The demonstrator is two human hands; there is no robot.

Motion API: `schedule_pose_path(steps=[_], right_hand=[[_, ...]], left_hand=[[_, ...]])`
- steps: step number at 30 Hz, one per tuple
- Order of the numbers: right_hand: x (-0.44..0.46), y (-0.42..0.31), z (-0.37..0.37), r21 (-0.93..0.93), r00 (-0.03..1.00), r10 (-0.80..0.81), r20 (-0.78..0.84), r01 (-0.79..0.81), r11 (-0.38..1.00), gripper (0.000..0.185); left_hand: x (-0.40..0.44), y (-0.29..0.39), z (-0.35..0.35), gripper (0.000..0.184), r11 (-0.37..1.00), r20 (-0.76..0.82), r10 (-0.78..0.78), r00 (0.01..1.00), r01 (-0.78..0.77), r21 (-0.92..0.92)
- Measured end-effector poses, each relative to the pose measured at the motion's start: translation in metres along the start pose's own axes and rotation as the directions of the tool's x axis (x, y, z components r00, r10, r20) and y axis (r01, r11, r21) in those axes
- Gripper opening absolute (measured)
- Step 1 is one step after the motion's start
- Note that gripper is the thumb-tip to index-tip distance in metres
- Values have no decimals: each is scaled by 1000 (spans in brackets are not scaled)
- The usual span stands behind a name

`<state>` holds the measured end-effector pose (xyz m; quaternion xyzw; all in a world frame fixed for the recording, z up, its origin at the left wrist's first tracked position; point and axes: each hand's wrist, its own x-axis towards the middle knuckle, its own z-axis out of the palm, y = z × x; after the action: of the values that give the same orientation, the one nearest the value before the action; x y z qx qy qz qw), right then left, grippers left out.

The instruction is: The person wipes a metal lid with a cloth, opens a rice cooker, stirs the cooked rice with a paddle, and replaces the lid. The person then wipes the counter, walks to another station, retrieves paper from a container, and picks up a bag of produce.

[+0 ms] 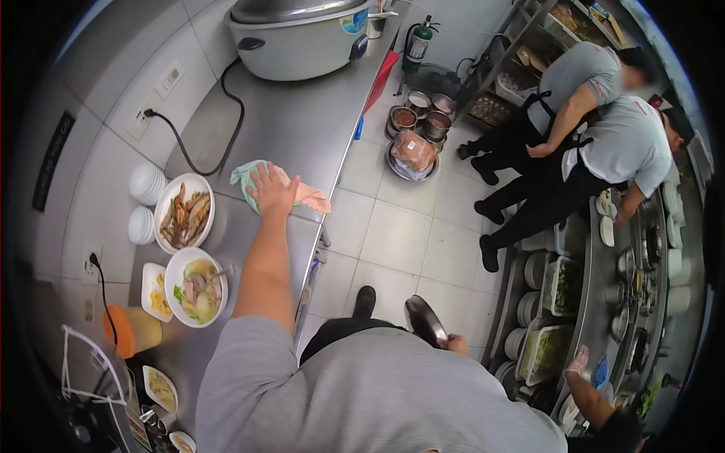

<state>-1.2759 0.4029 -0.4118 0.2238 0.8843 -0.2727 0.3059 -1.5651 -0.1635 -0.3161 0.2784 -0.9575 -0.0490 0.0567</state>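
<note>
My left hand (273, 190) lies spread and palm down on a green and pink cloth (310, 198), pressed on the steel counter (276, 113). Low at my right side, my right hand (456, 344) is closed round the edge of a dark metal pan (424, 321), which hangs tilted above the floor. Left of the cloth stand a white bowl of browned food (183, 214) and, nearer to me, a white bowl of soup (196, 288) with a spoon in it.
A large cooker (298, 41) with a black cord stands at the counter's far end. Pots and a wrapped package (414, 150) are on the floor. Two people stand by the right counter (596, 302); another person's gloved hand (579, 361) reaches over it.
</note>
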Motion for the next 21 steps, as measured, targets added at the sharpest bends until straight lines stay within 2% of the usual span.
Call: schedule_pose_path(steps=[1,4,6,8,9,12,14,16,17,18,19,21], right_hand=[[8,-34,-22,110,999,46,21,-48,993,42],[57,-94,-69,100,992,-67,-110,78,992,37],[77,-145,-100,194,989,-53,-140,80,978,32],[93,-197,-130,266,984,-59,-166,102,959,30],[116,-205,-136,291,960,-111,-256,186,939,28],[153,-266,-185,397,929,-168,-329,297,868,21],[175,-313,-223,350,875,-194,-443,368,861,24],[198,-365,-261,592,858,-191,-476,474,652,20],[205,-395,-285,627,841,-203,-502,516,584,17],[205,-427,-313,597,810,-217,-544,556,578,14],[208,-458,-335,618,773,-196,-603,608,499,12],[203,-514,-384,550,673,-259,-693,725,414,12]], left_hand=[[16,3,-4,86,999,2,-37,999,37,7],[57,13,-4,86,988,23,-156,988,155,14],[93,25,4,86,972,14,-235,972,235,19],[132,47,4,86,976,61,-217,974,216,25],[153,57,6,85,979,86,-205,975,203,30],[199,109,23,85,999,91,52,995,-53,10],[211,162,20,85,963,177,260,949,-268,19],[213,209,26,87,894,171,443,880,-447,-13],[217,225,22,87,863,193,503,842,-503,-55],[225,237,18,87,825,207,563,800,-557,-94],[232,244,19,87,804,197,594,780,-585,-106],[243,252,29,88,760,186,650,737,-639,-122]])
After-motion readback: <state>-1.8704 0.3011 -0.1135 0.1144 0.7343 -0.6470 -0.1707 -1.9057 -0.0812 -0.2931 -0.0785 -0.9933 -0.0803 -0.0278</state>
